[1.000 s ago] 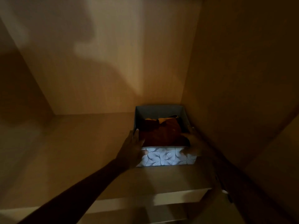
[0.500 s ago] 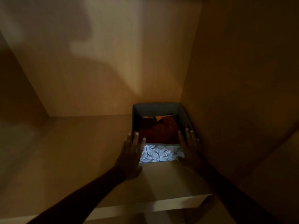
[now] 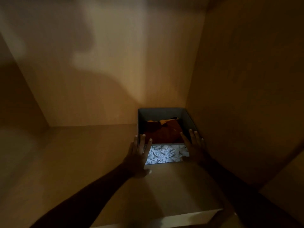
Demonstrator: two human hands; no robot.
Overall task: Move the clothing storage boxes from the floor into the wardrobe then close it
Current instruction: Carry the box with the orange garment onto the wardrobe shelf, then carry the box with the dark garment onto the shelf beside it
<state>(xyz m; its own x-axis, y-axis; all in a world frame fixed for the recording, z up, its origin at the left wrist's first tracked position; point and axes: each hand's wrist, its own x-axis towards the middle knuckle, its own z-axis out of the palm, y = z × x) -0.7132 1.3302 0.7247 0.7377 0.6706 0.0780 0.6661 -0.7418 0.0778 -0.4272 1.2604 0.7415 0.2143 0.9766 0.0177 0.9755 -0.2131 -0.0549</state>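
An open storage box (image 3: 166,153) with a white leaf-patterned front stands on the wardrobe shelf (image 3: 92,155), in the back right corner against the right wall. Dark red and orange clothes (image 3: 162,131) fill it. My left hand (image 3: 139,153) lies flat with straight fingers against the box's front left corner. My right hand (image 3: 195,145) lies flat with straight fingers against its front right corner. Both arms reach in from below.
The wardrobe's back panel (image 3: 115,71) and right side wall (image 3: 246,96) close in the box. The shelf stretches bare to the left of the box. The pale front edge of the shelf (image 3: 189,217) shows at the bottom. The light is dim.
My hands went from gripping the box's front corners to lying flat with straight fingers against them. The box slid deeper toward the back of the shelf.
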